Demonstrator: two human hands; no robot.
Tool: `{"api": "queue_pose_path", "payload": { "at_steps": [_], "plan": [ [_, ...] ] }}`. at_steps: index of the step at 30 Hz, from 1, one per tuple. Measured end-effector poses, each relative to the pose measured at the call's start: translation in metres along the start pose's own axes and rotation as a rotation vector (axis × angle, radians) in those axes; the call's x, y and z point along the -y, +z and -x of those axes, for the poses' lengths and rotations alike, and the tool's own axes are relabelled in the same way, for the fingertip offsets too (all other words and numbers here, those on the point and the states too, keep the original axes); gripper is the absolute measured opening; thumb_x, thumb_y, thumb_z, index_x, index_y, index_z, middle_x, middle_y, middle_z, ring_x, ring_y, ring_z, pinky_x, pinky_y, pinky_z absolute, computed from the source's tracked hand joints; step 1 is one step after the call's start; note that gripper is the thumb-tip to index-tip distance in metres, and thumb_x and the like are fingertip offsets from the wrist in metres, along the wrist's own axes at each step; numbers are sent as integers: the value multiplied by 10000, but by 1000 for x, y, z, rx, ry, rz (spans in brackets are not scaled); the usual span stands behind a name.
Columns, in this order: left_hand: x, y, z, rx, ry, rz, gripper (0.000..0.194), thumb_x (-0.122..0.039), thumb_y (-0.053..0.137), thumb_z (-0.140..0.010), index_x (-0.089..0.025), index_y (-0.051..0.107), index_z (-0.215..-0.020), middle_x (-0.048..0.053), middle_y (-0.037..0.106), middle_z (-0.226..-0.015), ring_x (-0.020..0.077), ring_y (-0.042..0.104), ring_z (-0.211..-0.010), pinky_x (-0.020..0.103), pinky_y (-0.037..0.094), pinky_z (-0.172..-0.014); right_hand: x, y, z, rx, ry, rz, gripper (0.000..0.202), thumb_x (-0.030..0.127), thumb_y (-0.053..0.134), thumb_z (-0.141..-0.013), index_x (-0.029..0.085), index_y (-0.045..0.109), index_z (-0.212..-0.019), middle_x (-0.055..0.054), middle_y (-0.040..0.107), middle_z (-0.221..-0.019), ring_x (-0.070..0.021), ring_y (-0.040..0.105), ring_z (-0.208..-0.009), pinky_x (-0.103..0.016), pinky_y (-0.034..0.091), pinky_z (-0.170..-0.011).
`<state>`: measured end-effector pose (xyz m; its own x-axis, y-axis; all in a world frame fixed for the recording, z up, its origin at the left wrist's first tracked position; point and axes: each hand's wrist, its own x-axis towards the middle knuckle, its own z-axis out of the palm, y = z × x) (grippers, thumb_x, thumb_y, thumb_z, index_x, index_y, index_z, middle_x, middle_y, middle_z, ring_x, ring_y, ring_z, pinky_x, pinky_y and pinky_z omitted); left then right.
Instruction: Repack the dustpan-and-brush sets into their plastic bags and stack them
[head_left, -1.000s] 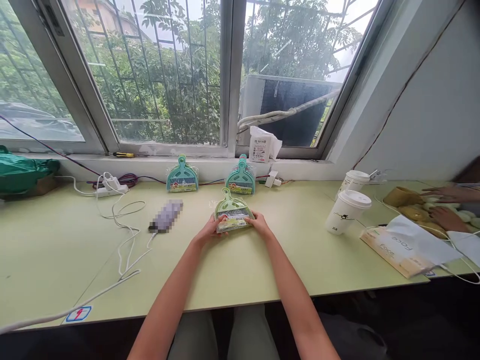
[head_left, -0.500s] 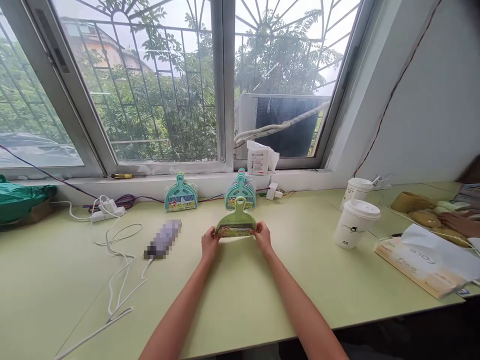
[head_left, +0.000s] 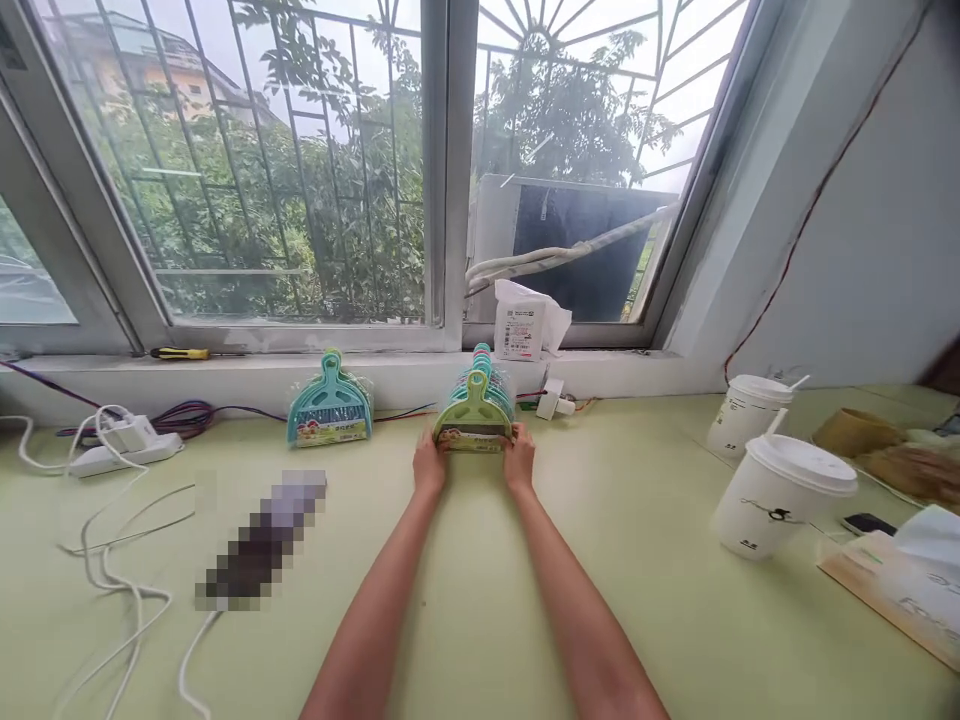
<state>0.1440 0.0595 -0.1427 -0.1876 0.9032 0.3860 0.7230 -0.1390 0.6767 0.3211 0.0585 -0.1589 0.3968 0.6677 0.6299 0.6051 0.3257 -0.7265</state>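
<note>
A green dustpan-and-brush set stands upright at the front of a row of teal and other-coloured sets. My left hand grips its lower left corner, fingers closed. At the lower right corner my right hand is closed on the same set. The green one covers much of the row behind it; whether they touch cannot be made out. To the left, another small group of dustpan sets, with a teal dustpan in front, leans near the sill.
A blurred-out device and white cables lie left, near a power strip. Two lidded paper cups and a tissue pack stand right. A white plug adapter is beside the row. A screwdriver rests on the sill.
Both hands have moved the green dustpan set away from me, up against or close to the row at the back. The view has shifted nearer to the window.
</note>
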Motion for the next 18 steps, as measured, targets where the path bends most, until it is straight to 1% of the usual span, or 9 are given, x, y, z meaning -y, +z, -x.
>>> {"api": "queue_pose_path", "payload": {
  "at_steps": [2,3,4,6,8,11,13,15,18],
  "plan": [
    [0,13,-14,-10,-35,-17,582,-270,497,-874,-167,340,-1425,153,544,-1260,256,530,-1154,309,444,-846,-1,12,-8,-52,-65,117,292,212,392,-865,167,511,-1128,-148,558,-1173,-250,537,-1090,-390,460,-886],
    [-1,18,-19,-9,-56,-32,651,-286,502,-874,-153,258,-1463,171,515,-1286,271,517,-1174,322,449,-853,0,17,-11,-75,-93,182,348,185,367,-873,159,482,-1200,-165,507,-1262,-257,485,-1172,-410,439,-929],
    [-1,23,-24,-9,-70,-46,697,-302,502,-875,-139,199,-1482,186,497,-1295,285,508,-1184,335,451,-861,0,22,-13,-92,-115,246,408,157,338,-880,157,437,-1276,-172,452,-1339,-262,426,-1242,-431,413,-968],
    [-2,31,-28,-3,-59,-58,729,-324,494,-884,-121,146,-1491,203,483,-1291,302,497,-1196,354,446,-882,2,28,-15,-98,-152,345,523,116,286,-889,162,298,-1410,-169,357,-1444,-262,308,-1343,-465,358,-1029],
    [-4,35,-29,15,-11,-43,728,-336,482,-894,-110,132,-1491,214,476,-1286,314,491,-1199,369,442,-890,3,30,-16,-76,-184,392,604,117,264,-901,154,122,-1486,-163,246,-1518,-259,189,-1410,-482,292,-1083],
    [-6,36,-26,49,41,-20,709,-336,486,-896,-111,158,-1484,230,464,-1288,332,494,-1182,394,442,-873,1,31,-16,-42,-167,398,659,162,241,-922,131,-80,-1496,-161,89,-1569,-268,69,-1449,-513,196,-1129],
    [-7,35,-25,23,62,-34,681,-337,507,-886,-120,222,-1465,230,456,-1294,341,469,-1197,412,425,-899,-1,32,-17,-14,-134,379,666,185,218,-930,131,-148,-1484,-158,48,-1577,-271,48,-1453,-535,178,-1130],
    [-6,35,-24,-18,82,-56,655,-350,526,-874,-119,286,-1439,228,452,-1297,352,429,-1228,434,397,-942,-3,32,-17,16,-122,353,665,211,207,-938,138,-174,-1477,-154,49,-1579,-269,48,-1454,-538,193,-1127],
    [-2,35,-25,-25,96,-38,664,-373,530,-868,-91,308,-1426,237,447,-1303,361,396,-1252,464,370,-978,-1,29,-18,18,-130,310,671,314,215,-963,157,-189,-1475,-158,45,-1578,-275,83,-1451,-538,233,-1113]
  ]
}}
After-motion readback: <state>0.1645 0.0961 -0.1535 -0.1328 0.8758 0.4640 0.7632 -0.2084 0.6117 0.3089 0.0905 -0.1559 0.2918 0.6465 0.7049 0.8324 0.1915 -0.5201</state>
